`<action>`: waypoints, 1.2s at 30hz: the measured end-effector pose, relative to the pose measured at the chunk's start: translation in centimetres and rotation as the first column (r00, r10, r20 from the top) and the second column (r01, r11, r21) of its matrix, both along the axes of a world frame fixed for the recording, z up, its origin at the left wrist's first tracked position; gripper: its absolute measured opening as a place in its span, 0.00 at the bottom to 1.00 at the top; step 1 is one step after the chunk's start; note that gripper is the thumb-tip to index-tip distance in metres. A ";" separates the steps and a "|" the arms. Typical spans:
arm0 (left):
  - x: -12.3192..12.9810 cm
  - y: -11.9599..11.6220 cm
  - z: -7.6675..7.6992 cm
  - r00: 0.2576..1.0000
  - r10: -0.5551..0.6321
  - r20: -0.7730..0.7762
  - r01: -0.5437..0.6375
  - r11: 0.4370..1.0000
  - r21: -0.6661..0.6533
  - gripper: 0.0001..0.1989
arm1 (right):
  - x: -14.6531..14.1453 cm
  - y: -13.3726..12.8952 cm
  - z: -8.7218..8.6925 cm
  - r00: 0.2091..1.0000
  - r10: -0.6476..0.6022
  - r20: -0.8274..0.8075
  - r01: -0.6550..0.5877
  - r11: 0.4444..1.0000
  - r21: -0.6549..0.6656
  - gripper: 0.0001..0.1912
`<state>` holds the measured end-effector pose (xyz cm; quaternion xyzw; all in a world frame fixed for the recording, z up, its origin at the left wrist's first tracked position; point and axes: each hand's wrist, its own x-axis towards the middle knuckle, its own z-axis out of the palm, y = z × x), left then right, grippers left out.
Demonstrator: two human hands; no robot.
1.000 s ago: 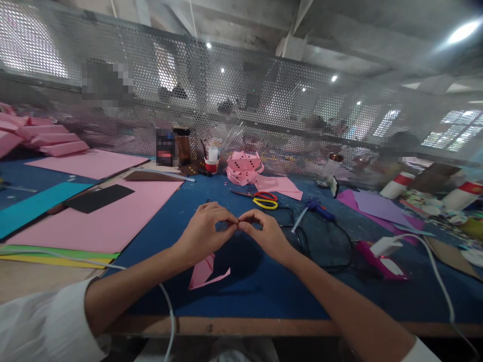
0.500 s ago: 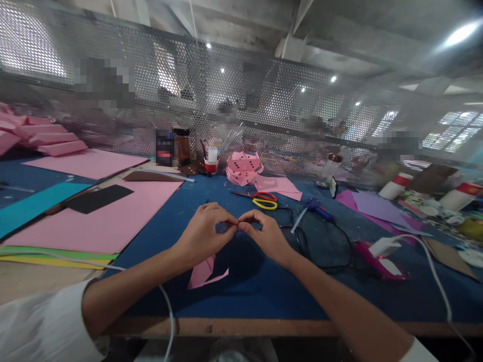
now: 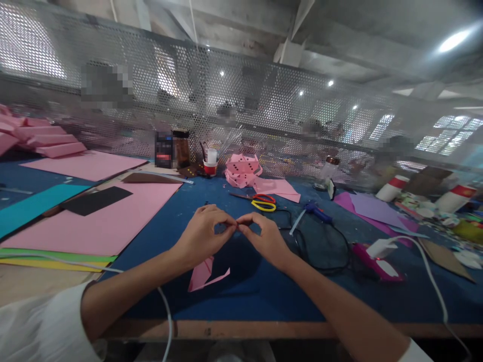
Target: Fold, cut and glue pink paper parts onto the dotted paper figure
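My left hand and my right hand meet at the fingertips above the blue table mat. Both are pinched closed, thumb against index finger. Whatever sits between the fingertips is too small to make out. Below my left hand a folded pink paper piece lies on the mat, with a thin strip sticking out to the right. Red and yellow scissors rest beyond my hands. A blue glue gun lies to the right of them, its black cable looping beside my right hand.
Pink sheets and a black card lie at left. Behind stand a pink folded paper object, a paper cup and a glass jar. A magenta power strip and purple sheets are at right.
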<state>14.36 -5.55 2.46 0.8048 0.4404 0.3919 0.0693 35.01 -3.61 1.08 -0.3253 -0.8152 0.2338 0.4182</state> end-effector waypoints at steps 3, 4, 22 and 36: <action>0.0 -0.1 0.1 1.000 0.001 -0.007 -0.001 1.000 -0.009 0.07 | 0.0 -0.1 0.0 1.000 -0.017 0.022 0.016 0.999 0.037 0.05; 0.0 -0.1 0.1 1.000 0.002 -0.008 -0.002 1.000 -0.011 0.07 | 0.0 -0.1 0.0 0.999 -0.019 0.027 0.018 0.999 0.046 0.05; 0.1 -0.4 0.5 1.000 0.008 0.023 -0.007 1.000 -0.021 0.08 | -0.4 -0.3 0.0 0.997 -0.020 0.071 0.012 0.994 0.112 0.07; 0.0 -0.2 0.2 1.000 0.005 -0.011 -0.005 0.999 0.042 0.07 | -0.4 -0.3 -0.6 0.991 -0.092 0.097 0.068 0.971 0.228 0.03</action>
